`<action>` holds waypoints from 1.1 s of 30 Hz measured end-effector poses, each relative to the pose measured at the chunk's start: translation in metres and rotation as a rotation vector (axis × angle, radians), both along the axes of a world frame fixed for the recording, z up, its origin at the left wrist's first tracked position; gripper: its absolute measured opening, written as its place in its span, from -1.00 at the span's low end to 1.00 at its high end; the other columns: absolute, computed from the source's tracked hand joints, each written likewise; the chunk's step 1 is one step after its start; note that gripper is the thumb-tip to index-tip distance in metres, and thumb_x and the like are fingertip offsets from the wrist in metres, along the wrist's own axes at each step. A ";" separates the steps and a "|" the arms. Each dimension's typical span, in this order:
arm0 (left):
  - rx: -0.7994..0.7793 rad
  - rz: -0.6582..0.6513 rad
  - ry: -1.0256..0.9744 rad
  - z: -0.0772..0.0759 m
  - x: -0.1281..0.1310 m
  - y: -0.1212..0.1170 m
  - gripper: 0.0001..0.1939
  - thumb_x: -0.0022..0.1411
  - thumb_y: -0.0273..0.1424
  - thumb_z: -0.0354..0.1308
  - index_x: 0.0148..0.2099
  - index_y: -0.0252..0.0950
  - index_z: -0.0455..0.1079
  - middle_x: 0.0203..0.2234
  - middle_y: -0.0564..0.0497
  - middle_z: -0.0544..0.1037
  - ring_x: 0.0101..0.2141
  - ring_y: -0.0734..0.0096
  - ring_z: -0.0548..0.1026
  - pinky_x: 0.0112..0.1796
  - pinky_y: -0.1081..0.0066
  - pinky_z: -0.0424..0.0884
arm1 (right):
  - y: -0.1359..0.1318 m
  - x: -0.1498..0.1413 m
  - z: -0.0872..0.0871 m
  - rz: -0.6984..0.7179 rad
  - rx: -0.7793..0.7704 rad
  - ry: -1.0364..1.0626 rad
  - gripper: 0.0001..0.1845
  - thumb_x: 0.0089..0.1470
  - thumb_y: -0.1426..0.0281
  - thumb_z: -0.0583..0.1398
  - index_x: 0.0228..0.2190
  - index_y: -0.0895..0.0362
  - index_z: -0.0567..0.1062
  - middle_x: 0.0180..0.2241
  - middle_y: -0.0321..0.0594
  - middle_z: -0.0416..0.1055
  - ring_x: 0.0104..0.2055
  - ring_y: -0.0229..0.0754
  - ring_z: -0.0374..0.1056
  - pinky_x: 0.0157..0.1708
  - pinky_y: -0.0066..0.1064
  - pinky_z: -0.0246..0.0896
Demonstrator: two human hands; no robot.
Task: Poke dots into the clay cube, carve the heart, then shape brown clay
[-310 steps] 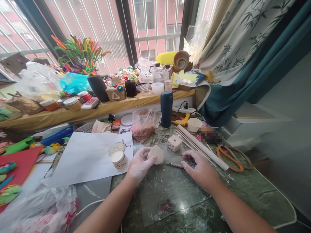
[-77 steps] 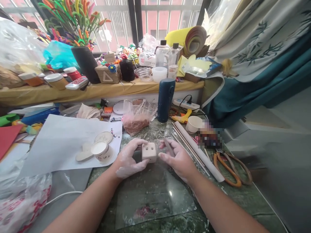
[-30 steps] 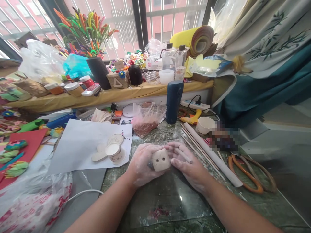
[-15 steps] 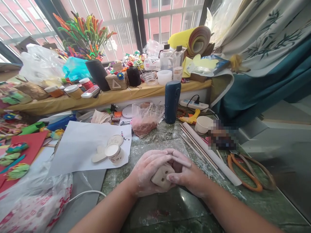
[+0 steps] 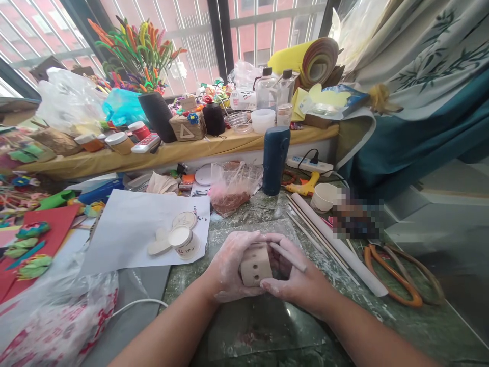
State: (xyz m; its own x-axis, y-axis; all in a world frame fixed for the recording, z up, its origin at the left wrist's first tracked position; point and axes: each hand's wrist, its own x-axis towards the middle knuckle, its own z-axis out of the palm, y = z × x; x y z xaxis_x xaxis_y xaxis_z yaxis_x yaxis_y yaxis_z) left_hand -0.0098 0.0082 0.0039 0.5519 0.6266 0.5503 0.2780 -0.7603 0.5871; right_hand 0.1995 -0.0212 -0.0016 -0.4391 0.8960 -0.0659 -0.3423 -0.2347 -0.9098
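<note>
Pale beige clay cube with small holes (image 5: pixel 255 263) sits cupped between both hands above the green marble tabletop (image 5: pixel 382 316): left hand (image 5: pixel 228 267) wraps its left side, right hand (image 5: pixel 296 278) presses its right, also pinning a thin grey stick (image 5: pixel 288 251) across the fingers.

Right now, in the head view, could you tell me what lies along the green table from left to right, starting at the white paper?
White paper → small tub → left hand → clay block → right hand → white tube → orange scissors.
</note>
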 end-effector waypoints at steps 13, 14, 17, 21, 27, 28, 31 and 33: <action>-0.707 0.159 -0.655 0.009 0.015 -0.012 -0.50 0.04 -0.24 0.53 0.00 -0.20 0.49 -0.01 -0.13 0.61 -0.04 0.08 0.59 -0.07 0.21 0.54 | 0.000 -0.004 0.001 -0.040 -0.022 0.138 -0.48 0.13 0.17 0.39 0.05 -0.04 0.36 0.00 -0.11 0.50 -0.02 -0.05 0.50 0.02 -0.14 0.43; -0.851 0.170 -0.789 0.011 0.017 -0.013 -0.50 0.06 -0.18 0.51 -0.01 -0.23 0.49 0.02 -0.14 0.60 -0.03 0.07 0.59 -0.09 0.24 0.56 | 0.001 -0.004 0.000 -0.079 -0.015 0.120 -0.47 0.13 0.15 0.39 0.05 -0.04 0.36 -0.02 -0.11 0.50 -0.07 -0.05 0.51 -0.03 -0.14 0.45; -1.190 0.228 -1.088 0.014 0.021 -0.013 -0.57 0.17 -0.14 0.42 -0.03 -0.27 0.48 0.08 -0.14 0.57 0.02 0.12 0.59 -0.04 0.30 0.56 | 0.003 -0.004 -0.007 -0.195 0.022 -0.012 -0.48 0.15 0.14 0.37 0.06 -0.05 0.34 -0.03 -0.11 0.46 -0.07 -0.05 0.47 -0.04 -0.13 0.45; -1.476 0.337 -1.223 0.013 0.024 -0.009 -0.75 0.33 -0.31 0.28 -0.02 -0.33 0.46 -0.07 -0.14 0.63 -0.12 0.23 0.66 -0.10 0.37 0.59 | 0.002 -0.002 -0.010 -0.271 0.110 -0.166 -0.51 0.20 0.17 0.33 0.09 -0.06 0.31 0.04 -0.09 0.42 0.04 -0.01 0.44 0.06 -0.08 0.42; -1.617 0.185 -1.252 0.017 0.030 -0.016 -0.69 0.43 -0.23 0.17 -0.03 -0.41 0.48 -0.16 -0.17 0.64 -0.18 0.26 0.65 -0.06 0.34 0.56 | -0.004 0.002 0.000 -0.231 0.408 -0.449 -0.32 0.14 0.25 0.37 0.21 -0.15 0.24 0.24 -0.13 0.34 0.28 0.06 0.29 0.29 0.01 0.20; -1.638 0.124 -1.241 0.020 0.031 -0.018 -0.61 0.44 -0.15 0.14 -0.01 -0.43 0.48 -0.15 -0.18 0.64 -0.17 0.25 0.64 -0.03 0.33 0.53 | -0.005 0.003 0.001 -0.224 0.463 -0.501 -0.26 0.10 0.26 0.40 0.22 -0.15 0.24 0.27 -0.15 0.31 0.33 0.08 0.24 0.33 0.01 0.14; -1.713 -0.134 -1.108 0.029 0.033 -0.021 -0.31 0.43 0.08 -0.01 0.15 -0.47 0.45 -0.04 -0.28 0.61 -0.02 0.11 0.59 0.05 0.27 0.46 | -0.006 0.003 0.005 -0.197 0.521 -0.574 -0.17 0.03 0.28 0.43 0.25 -0.16 0.23 0.31 -0.16 0.27 0.38 0.10 0.17 0.37 0.02 0.07; -1.741 -0.281 -0.969 0.031 0.032 -0.020 -0.24 0.42 0.14 -0.08 0.25 -0.45 0.39 0.09 -0.32 0.55 0.13 0.01 0.50 0.09 0.23 0.41 | -0.006 0.004 0.006 -0.179 0.457 -0.544 -0.22 0.01 0.28 0.44 0.20 -0.12 0.28 0.25 -0.14 0.34 0.30 0.11 0.27 0.31 0.00 0.17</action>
